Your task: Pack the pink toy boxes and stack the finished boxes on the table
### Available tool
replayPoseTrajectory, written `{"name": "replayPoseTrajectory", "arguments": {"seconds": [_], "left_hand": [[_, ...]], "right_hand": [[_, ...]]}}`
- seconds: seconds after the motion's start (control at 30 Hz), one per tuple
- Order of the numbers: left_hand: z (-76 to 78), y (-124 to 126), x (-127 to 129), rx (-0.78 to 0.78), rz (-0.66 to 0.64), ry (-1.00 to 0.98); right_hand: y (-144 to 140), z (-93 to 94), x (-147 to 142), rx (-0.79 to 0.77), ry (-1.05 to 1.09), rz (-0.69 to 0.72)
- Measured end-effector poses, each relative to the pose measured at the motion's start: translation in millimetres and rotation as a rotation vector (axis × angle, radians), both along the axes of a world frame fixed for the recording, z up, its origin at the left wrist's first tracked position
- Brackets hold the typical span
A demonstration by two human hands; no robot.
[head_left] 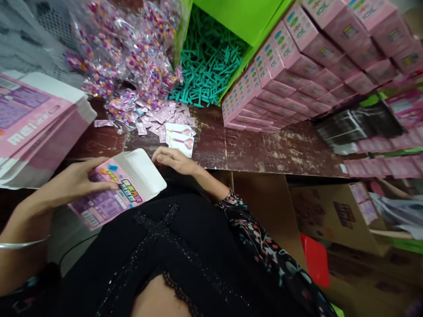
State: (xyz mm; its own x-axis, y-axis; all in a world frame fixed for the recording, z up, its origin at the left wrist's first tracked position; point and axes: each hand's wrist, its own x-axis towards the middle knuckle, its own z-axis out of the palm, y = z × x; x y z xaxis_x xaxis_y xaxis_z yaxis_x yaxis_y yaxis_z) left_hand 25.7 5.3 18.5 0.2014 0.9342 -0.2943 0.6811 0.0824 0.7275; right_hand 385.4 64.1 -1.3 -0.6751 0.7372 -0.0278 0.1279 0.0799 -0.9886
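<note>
My left hand [71, 182] grips a pink and purple printed carton [104, 196], thumb across its front and fingers behind. The carton is tilted, and its white end flap [148, 171] stands out toward my right hand. Close beside that flap, my right hand [175, 160] has its fingers curled and closed; what they hold, if anything, is hidden. Just beyond the right hand, white printed cards [181, 143] lie at the table's front edge. Small pink sachets [161, 116] are scattered behind them.
Flat pink cartons [39, 119] are stacked on the left. Clear bags of colourful beads [132, 53] lie at the back, beside a green bin with teal plastic pieces [211, 66]. Pink boxes [280, 75] rise in rows on the right. A cardboard box [333, 215] stands below the brown table [264, 154].
</note>
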Motion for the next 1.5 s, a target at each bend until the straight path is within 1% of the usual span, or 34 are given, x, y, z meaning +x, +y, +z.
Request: {"name": "replayPoseTrajectory", "arguments": {"seconds": [0.03, 0.07, 0.1, 0.13, 0.17, 0.2, 0.23, 0.3, 0.43, 0.6, 0.7, 0.73, 0.77, 0.8, 0.87, 0.9, 0.93, 0.97, 1.0, 1.07, 1.13, 1.2, 1.23, 1.27, 1.3, 1.37, 1.4, 1.43, 1.47, 1.5], "left_hand": [[-1.2, 1, 0, -0.031, 0.040, 0.015], [-3.5, 3, -1, -0.039, 0.075, 0.025], [-6.2, 4, -2, -0.038, 0.101, 0.035], [-9.1, 5, -3, -0.037, 0.120, 0.046], [-11.7, 6, -4, -0.039, 0.133, 0.056], [-13.9, 7, -4, -0.047, 0.143, 0.068], [-15.4, 7, -3, -0.061, 0.149, 0.081], [-16.3, 8, -1, -0.100, 0.154, 0.093], [-14.6, 9, 1, -0.145, 0.138, 0.091], [-16.8, 10, -2, -0.094, 0.116, 0.105], [-14.6, 9, 0, -0.113, 0.131, 0.079], [-12.1, 8, 2, -0.123, 0.143, 0.073], [-8.6, 9, 4, -0.128, 0.159, 0.069], [-4.3, 9, 7, -0.122, 0.178, 0.070], [5.8, 11, 13, -0.080, 0.220, 0.078], [10.9, 13, 17, -0.046, 0.236, 0.080], [15.7, 15, 21, -0.009, 0.247, 0.074], [20.1, 18, 26, 0.025, 0.252, 0.059], [23.9, 20, 32, 0.053, 0.251, 0.039], [29.9, 25, 44, 0.095, 0.245, -0.003], [34.2, 30, 55, 0.118, 0.241, -0.037], [36.9, 33, 62, 0.130, 0.250, -0.064], [37.6, 35, 63, 0.133, 0.262, -0.076], [37.8, 35, 63, 0.129, 0.280, -0.084], [37.5, 36, 62, 0.122, 0.306, -0.088], [34.8, 36, 57, 0.079, 0.361, -0.089], [32.4, 36, 53, 0.049, 0.389, -0.093], [29.3, 37, 50, 0.020, 0.418, -0.101], [25.6, 37, 46, -0.009, 0.447, -0.113], [21.1, 38, 43, -0.032, 0.479, -0.126]], "right_hand": [[7, 7.8, 15, 0.153, -0.099, -0.053], [14, 14.8, 30, 0.306, -0.228, -0.139], [20, 20.4, 43, 0.440, -0.373, -0.219], [25, 24.0, 55, 0.541, -0.519, -0.268], [27, 25.7, 64, 0.605, -0.650, -0.272], [28, 25.6, 70, 0.638, -0.755, -0.246], [27, 24.3, 73, 0.652, -0.829, -0.213], [24, 20.1, 75, 0.644, -0.897, -0.165], [24, 16.8, 76, 0.569, -0.873, -0.176], [36, 21.2, 87, 0.496, -0.820, -0.195], [40, 21.7, 92, 0.478, -0.763, -0.184], [39, 21.8, 92, 0.486, -0.741, -0.226], [39, 22.2, 92, 0.505, -0.709, -0.309], [38, 23.1, 91, 0.533, -0.659, -0.426], [38, 26.8, 85, 0.575, -0.482, -0.670], [37, 29.8, 80, 0.567, -0.368, -0.738], [37, 33.4, 73, 0.532, -0.261, -0.747], [36, 37.7, 64, 0.477, -0.179, -0.704], [34, 42.3, 54, 0.415, -0.130, -0.627], [28, 51.6, 29, 0.319, -0.120, -0.450], [23, 59.5, 5, 0.308, -0.168, -0.301], [26, 65.3, -13, 0.348, -0.208, -0.182], [33, 67.5, -16, 0.372, -0.220, -0.148], [45, 69.2, -16, 0.398, -0.235, -0.150], [61, 70.6, -11, 0.427, -0.258, -0.194], [104, 71.3, 12, 0.493, -0.366, -0.385], [128, 70.3, 27, 0.519, -0.462, -0.497], [152, 68.1, 43, 0.527, -0.593, -0.578], [175, 64.6, 58, 0.509, -0.749, -0.609], [195, 59.9, 72, 0.469, -0.897, -0.611]]}}
